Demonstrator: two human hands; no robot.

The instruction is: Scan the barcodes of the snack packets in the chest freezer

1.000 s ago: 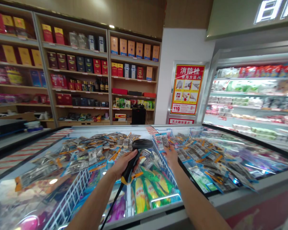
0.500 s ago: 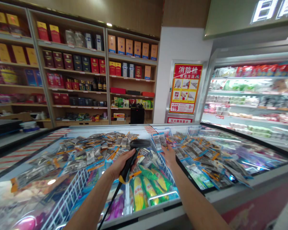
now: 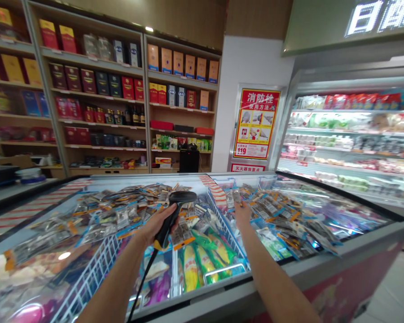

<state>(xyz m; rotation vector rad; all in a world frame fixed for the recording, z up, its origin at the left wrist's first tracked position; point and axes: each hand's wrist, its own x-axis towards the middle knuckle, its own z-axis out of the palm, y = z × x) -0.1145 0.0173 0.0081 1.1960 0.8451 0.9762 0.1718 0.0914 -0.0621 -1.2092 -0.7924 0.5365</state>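
My left hand point(image 3: 152, 228) is wrapped round the handle of a black and yellow barcode scanner point(image 3: 183, 196), whose cord runs down toward me. The scanner's head is over the open middle of a chest freezer, pointing right. My right hand point(image 3: 243, 216) pinches a small clear packet point(image 3: 236, 196) at the near edge of the right-hand pile. That pile of packets point(image 3: 276, 208) lies on the right glass lid, and another packet pile point(image 3: 121, 215) covers the left lid. Below the scanner, a single packet point(image 3: 182, 236) rests on green and yellow bags of corn point(image 3: 191, 267).
White wire baskets point(image 3: 90, 269) stand inside the freezer. Its near rim point(image 3: 222, 294) crosses in front of me. Behind it are shelves of boxed goods point(image 3: 115, 85), a red fire hydrant notice point(image 3: 256, 123) and a lit refrigerated display point(image 3: 350, 148). A counter stands at far left.
My right hand has moved slightly right with the packet, toward the right pile. My left hand and the scanner have shifted left. The view has turned a little to the right.
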